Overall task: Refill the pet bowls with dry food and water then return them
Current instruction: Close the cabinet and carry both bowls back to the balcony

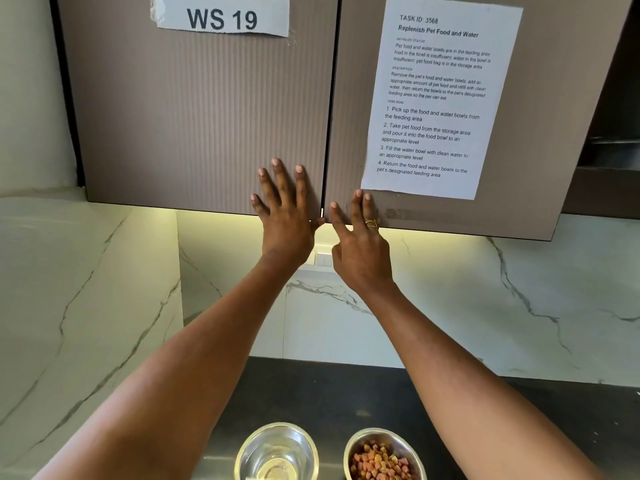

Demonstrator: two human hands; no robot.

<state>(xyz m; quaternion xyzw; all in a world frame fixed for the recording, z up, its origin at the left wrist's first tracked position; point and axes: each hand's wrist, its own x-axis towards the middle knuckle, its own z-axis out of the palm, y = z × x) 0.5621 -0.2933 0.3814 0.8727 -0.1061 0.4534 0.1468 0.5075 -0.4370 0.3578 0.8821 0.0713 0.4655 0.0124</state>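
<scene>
On the dark surface (304, 393) nearest the viewer stood two metal bowls side by side, close but apart: the water bowl (276, 452) on the left, holding clear water, and the food bowl (383, 455) on the right, holding brownish-red dry kibble (379, 462). Both were cut off by the lower edge of the view. Above them two bare forearms reached up and away. The left hand (285, 216) lay flat, fingers spread, against the lower right corner of the left cabinet door (194, 109); its grip was open, holding nothing. The right hand (360, 244), a gold ring (371, 224) on one finger, rested its extended fingertips on the lower left corner of the right cabinet door (349, 98), likewise open and empty. The doors met at a narrow dark seam. Behind lay a white marble-veined backsplash (450, 299), lit from under the cabinet. The left door bore a label (221, 17) reading "WS 19"; the right bore a printed task sheet (436, 98).
</scene>
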